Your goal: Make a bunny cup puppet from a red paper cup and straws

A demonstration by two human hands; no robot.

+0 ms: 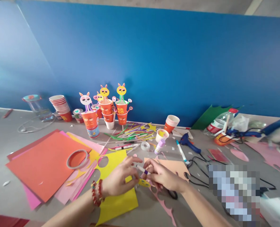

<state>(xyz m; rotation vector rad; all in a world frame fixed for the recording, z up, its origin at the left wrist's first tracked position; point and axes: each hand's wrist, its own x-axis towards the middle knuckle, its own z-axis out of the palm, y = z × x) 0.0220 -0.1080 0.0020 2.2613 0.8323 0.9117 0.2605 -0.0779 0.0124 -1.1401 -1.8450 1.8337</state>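
My right hand is closed around a white marker with a purple band, which slants toward my left hand. Below the marker is a small yellow paper piece with blue spots. My left hand, a red bead bracelet on its wrist, has its thumb and fingertips closed at the left edge of that piece; the exact grip is partly hidden. Beneath my left hand lies a yellow sheet with round cut-outs. A peach sheet and pink cut scraps are under and beside my right hand.
Orange sheets with a tape roll lie left. Paper-cup figures stand by the blue wall. Behind my hands are coloured strips, a glue stick and a cup. A blue glue gun trails black cable at right.
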